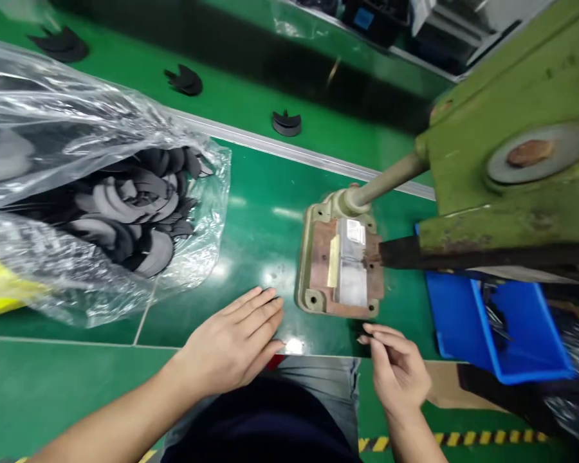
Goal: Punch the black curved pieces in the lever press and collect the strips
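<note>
My left hand (236, 341) lies flat on the green table (260, 218) near its front edge, fingers stretched out together toward the right, holding nothing. My right hand (398, 370) hovers at the table's edge just below the metal press base (340, 260), fingers curled with thumb and forefinger pinched; what they hold, if anything, is too small to make out. The base plate carries a brown plate and a shiny block, and sits under the green press machine (511, 141). A clear plastic bag (91, 193) of several black and grey curved pieces lies at the left.
A blue bin (506, 334) with small metal parts sits right of the press base. Three black curved pieces (287, 123) lie on the green conveyor (251, 96) behind a metal rail. Something yellow (0, 289) shows under the bag.
</note>
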Demonstrator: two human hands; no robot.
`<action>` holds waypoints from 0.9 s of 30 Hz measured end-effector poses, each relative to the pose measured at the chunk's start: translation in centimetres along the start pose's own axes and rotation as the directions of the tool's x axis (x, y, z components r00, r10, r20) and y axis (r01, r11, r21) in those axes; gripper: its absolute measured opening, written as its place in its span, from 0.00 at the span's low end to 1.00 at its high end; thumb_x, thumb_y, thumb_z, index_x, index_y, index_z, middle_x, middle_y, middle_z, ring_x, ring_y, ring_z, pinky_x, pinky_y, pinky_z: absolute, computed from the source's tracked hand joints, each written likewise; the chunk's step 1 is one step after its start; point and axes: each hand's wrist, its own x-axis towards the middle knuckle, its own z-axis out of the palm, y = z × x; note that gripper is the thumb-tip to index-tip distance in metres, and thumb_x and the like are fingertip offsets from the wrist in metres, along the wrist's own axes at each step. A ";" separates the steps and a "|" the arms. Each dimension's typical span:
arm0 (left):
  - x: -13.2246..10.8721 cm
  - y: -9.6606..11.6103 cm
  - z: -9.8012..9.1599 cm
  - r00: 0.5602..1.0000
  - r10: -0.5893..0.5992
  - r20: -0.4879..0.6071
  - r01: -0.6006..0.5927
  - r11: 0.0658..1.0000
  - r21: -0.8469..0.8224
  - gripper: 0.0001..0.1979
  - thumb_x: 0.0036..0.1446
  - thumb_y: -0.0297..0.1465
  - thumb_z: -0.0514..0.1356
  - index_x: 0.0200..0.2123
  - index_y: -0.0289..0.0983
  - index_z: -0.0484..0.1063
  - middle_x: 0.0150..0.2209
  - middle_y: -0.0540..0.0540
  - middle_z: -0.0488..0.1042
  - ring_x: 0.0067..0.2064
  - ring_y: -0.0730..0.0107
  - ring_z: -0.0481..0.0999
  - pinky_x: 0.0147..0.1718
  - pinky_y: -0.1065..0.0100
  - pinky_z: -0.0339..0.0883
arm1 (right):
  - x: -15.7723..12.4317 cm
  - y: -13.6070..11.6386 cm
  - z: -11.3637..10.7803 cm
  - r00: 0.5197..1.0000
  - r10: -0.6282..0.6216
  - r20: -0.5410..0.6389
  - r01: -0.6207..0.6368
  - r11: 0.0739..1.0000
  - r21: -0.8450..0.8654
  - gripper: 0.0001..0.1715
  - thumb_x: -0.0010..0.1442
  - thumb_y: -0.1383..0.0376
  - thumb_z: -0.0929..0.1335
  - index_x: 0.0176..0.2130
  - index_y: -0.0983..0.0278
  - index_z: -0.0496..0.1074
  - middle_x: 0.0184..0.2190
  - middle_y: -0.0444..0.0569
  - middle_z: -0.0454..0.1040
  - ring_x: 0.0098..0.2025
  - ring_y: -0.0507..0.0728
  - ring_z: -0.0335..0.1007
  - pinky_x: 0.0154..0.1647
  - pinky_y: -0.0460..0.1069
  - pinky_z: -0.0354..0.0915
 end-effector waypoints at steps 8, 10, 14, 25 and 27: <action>0.0 0.0 0.0 0.999 0.031 -0.011 -0.031 0.999 -0.025 0.20 0.70 0.33 0.64 0.60 0.31 0.79 0.61 0.37 0.81 0.67 0.49 0.76 0.72 0.47 0.69 | -0.4 0.1 -0.3 0.998 0.058 0.010 -0.058 0.998 0.015 0.10 0.64 0.71 0.72 0.46 0.61 0.78 0.46 0.53 0.83 0.46 0.55 0.84 0.38 0.50 0.85; -0.1 0.0 0.0 1.000 0.030 -0.003 -0.030 0.999 -0.025 0.19 0.70 0.34 0.63 0.60 0.32 0.79 0.61 0.37 0.81 0.68 0.49 0.76 0.73 0.48 0.67 | -0.3 0.3 -0.2 0.998 0.063 0.004 -0.063 0.997 0.039 0.09 0.63 0.70 0.73 0.45 0.62 0.79 0.47 0.54 0.83 0.46 0.55 0.85 0.40 0.49 0.85; -0.5 -0.4 0.0 0.999 0.040 -0.014 -0.040 0.998 -0.051 0.16 0.71 0.35 0.63 0.57 0.35 0.79 0.58 0.39 0.82 0.67 0.51 0.77 0.72 0.48 0.67 | 0.3 0.3 0.3 0.997 0.079 -0.016 -0.077 0.992 0.101 0.07 0.62 0.68 0.75 0.42 0.64 0.79 0.45 0.54 0.85 0.43 0.55 0.86 0.44 0.48 0.84; -1.7 2.8 -1.1 0.978 -0.037 -0.204 -0.011 0.974 -0.228 0.20 0.67 0.38 0.66 0.60 0.40 0.77 0.56 0.38 0.83 0.59 0.51 0.82 0.60 0.49 0.75 | -3.4 -6.5 3.2 0.989 0.143 0.030 -0.143 0.903 0.404 0.15 0.65 0.58 0.74 0.49 0.59 0.70 0.43 0.49 0.86 0.33 0.51 0.83 0.39 0.50 0.84; -1.9 5.8 -1.5 0.975 -0.016 -0.220 -0.047 0.960 -0.277 0.20 0.67 0.38 0.67 0.60 0.41 0.76 0.55 0.38 0.84 0.55 0.53 0.84 0.56 0.51 0.77 | -4.3 -7.7 3.3 0.991 0.123 0.051 -0.132 0.873 0.469 0.16 0.65 0.57 0.75 0.48 0.58 0.70 0.42 0.47 0.86 0.32 0.51 0.82 0.37 0.50 0.83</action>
